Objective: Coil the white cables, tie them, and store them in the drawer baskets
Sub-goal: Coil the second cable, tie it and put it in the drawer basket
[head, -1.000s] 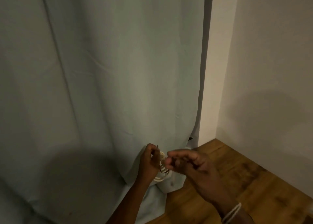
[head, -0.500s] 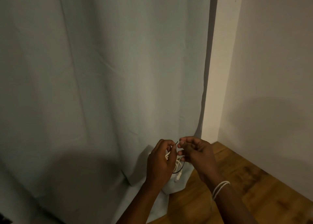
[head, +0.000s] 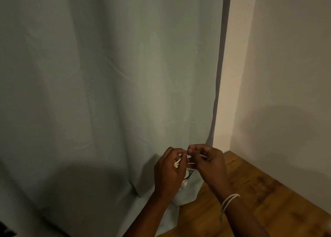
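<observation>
My left hand (head: 170, 172) grips a small coil of white cable (head: 177, 163), mostly hidden behind its fingers; a white plug end (head: 184, 184) hangs below. A thin dark tie (head: 190, 175) loops under the coil. My right hand (head: 206, 162) pinches the tie's upper end just beside my left thumb and forefinger. Both hands are raised in front of the curtain. No drawer or basket is in view.
A pale green curtain (head: 111, 93) fills the left and middle and bunches on the wooden floor (head: 250, 201). A white wall corner (head: 232, 75) and a plain wall (head: 290, 93) stand to the right. A white string band (head: 228, 201) circles my right wrist.
Both hands rose slightly and came closer together. My right fingers shifted from beside the coil to pinching the tie's end above it. The view shifted a little.
</observation>
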A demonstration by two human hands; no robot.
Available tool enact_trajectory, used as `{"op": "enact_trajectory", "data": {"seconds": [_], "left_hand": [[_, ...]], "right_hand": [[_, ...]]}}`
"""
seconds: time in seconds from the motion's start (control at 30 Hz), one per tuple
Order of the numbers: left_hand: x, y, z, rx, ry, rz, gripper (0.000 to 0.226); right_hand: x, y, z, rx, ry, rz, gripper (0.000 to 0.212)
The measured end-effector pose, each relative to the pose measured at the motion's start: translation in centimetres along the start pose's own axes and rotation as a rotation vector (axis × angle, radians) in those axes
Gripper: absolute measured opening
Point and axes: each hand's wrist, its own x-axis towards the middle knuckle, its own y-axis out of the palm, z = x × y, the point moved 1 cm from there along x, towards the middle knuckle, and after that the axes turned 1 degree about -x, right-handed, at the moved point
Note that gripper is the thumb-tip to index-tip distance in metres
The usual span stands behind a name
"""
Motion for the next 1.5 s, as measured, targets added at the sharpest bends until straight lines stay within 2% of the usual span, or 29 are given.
{"op": "enact_trajectory", "data": {"seconds": [0.2,0.53,0.73,0.8,0.97,1.13,1.3,1.43,1.5], "left_hand": [[0.1,-0.4,-1.0,0.060,0.028,-0.010,0.028],[0.1,-0.4,-1.5,0.085,0.018,-0.015,0.035],[0.3,-0.6,-1.3,0.106,0.021,0.008,0.024],[0.5,-0.7,-1.2,0.108,0.029,0.027,0.022],[0.7,-0.5,-1.5,0.020,0.048,0.070,0.029],[0.7,-0.2,-1.7,-0.135,0.006,0.141,0.035],[1.0,0.0,-1.8,-0.222,-0.005,0.154,0.031],[1.6,-0.3,-1.9,-0.240,-0.014,0.164,0.030],[1.5,-0.5,-1.6,-0.282,-0.065,0.190,0.024]], "right_hand": [[-0.2,0.3,-0.1,0.008,-0.032,-0.071,0.011],[-0.2,0.0,-0.2,-0.107,-0.112,-0.047,0.011],[-0.1,-1.0,0.7,-0.078,-0.034,0.094,0.016],[0.2,-1.6,1.1,-0.155,-0.053,0.145,0.015],[0.9,-2.8,1.6,-0.262,-0.141,0.201,0.007],[1.4,-3.9,2.4,-0.366,-0.213,0.361,0.014],[1.2,-3.9,2.2,-0.510,-0.361,0.387,0.017],[0.6,-3.6,2.6,-0.473,-0.377,0.373,0.018],[0.3,-3.5,3.1,-0.309,-0.297,0.353,0.020]]}}
